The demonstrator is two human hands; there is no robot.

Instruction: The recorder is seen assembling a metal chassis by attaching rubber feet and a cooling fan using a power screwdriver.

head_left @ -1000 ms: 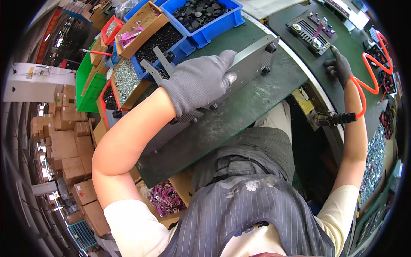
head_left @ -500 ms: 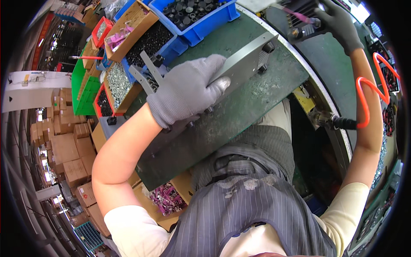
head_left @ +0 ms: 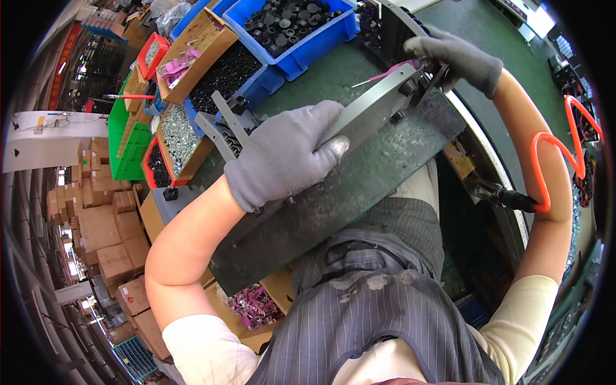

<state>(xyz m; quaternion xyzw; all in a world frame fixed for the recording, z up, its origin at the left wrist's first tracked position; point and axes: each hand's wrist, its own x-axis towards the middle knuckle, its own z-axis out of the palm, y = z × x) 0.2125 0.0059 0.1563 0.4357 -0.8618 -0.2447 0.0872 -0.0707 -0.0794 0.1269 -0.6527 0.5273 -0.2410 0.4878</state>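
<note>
My left hand [head_left: 285,151], in a grey knit glove, is closed around a long grey metal frame [head_left: 375,109], its thumb along the near face. Dark round knobs or feet show on the frame, and two of its arms [head_left: 230,115] stick out beyond my wrist. My right hand [head_left: 459,61], gloved alike, is closed at the frame's far right end on a black part [head_left: 428,83] whose kind I cannot make out. A pink strip with a thin pale tip [head_left: 393,69] juts out beside its fingers. Behind it is a larger black assembly [head_left: 385,29].
Blue bins with black caps [head_left: 282,29] and small black pieces [head_left: 224,67] line the far left. Nearby stand a cardboard box of pink parts [head_left: 192,54], a tray of silver screws [head_left: 179,138] and a green bin [head_left: 128,144]. An orange coiled hose [head_left: 545,154] hangs by my right forearm.
My right hand has come left and nearer, from the far right to the frame's end, with the black part and pink strip. The black assembly has shifted left. My left hand keeps its grip.
</note>
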